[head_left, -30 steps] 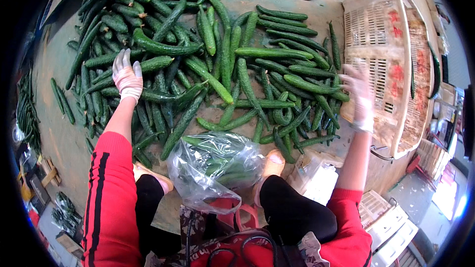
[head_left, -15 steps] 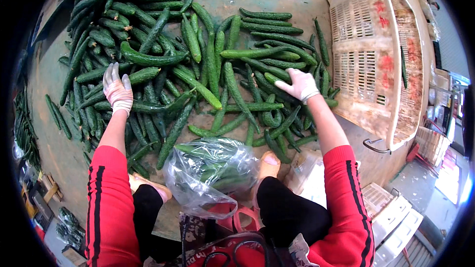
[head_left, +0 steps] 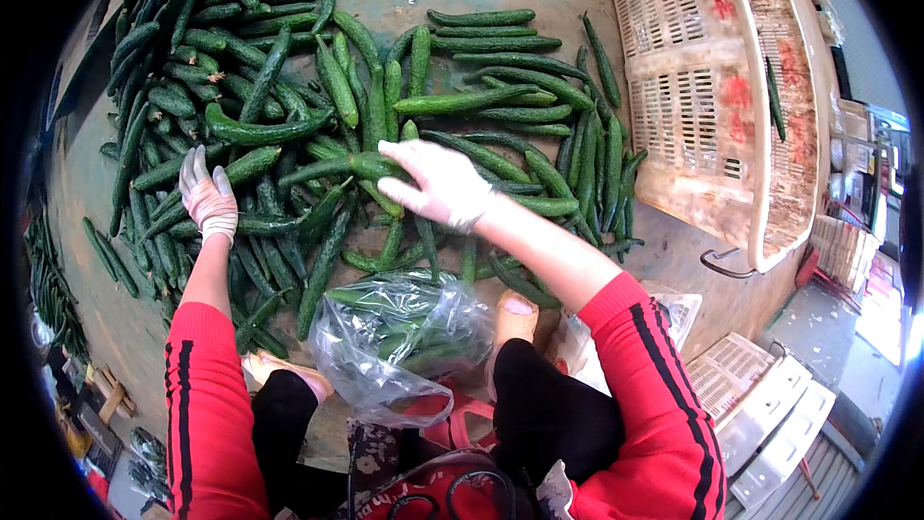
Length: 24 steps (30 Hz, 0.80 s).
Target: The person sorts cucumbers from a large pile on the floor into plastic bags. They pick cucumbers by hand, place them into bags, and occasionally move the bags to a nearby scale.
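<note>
A large pile of green cucumbers [head_left: 197,67] covers the left and middle of the work surface. My right hand [head_left: 438,183], in a pale glove, is closed round the end of a cucumber [head_left: 342,168] whose narrow tip points left over the pile. My left hand [head_left: 208,200], gloved too, lies on the left part of the pile. Its fingers are stretched out and apart, touching cucumbers beside a thick cucumber [head_left: 253,166]. Between my feet stands a clear plastic bag [head_left: 361,366] with several cucumbers inside, its mouth toward me.
A worn white plastic crate [head_left: 664,87] stands on the right, with a wire handle [head_left: 729,267] at its near end. Cucumbers lie in rows [head_left: 496,43] right of the middle. More white crates [head_left: 760,404] are at the lower right. My legs flank the bag.
My right hand has moved left from the cucumbers near the crate to the middle and now holds a cucumber. My left hand stays on the pile. The whole view has shifted slightly.
</note>
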Available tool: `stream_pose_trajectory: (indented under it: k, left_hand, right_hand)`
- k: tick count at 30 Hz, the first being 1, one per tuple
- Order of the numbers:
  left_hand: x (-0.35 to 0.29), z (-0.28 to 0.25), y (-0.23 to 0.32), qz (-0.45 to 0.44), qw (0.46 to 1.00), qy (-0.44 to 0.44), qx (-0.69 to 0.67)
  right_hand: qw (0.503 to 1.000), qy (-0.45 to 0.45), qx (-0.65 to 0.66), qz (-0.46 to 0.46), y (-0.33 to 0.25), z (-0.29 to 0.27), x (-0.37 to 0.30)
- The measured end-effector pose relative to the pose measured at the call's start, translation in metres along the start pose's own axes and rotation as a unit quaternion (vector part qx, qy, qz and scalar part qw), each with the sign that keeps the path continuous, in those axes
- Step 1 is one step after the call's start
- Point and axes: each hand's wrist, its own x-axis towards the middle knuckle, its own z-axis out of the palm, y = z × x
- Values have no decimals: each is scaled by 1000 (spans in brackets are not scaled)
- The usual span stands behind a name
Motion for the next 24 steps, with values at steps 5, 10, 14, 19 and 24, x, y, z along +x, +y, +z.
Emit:
stream_pose_trajectory:
  k: [5,10,14,19,24]
  left_hand:
    - [2,0,4,5,1000,-2,-2]
    - [1,-2,2,-5,1000,-5,-4]
    - [0,-4,2,-19,1000,-17,1]
    - [0,-3,2,-20,1000,-15,3]
    - [1,-3,4,-13,1000,-9,-1]
  right_hand:
    - [925,86,-359,95,78,-64,22]
    - [889,-151,-345,259,104,-58,-19]
    - [926,-198,-155,283,62,-32,-68]
    - [881,-184,229,370,75,-51,-106]
    - [904,-93,188,373,72,-59,-106]
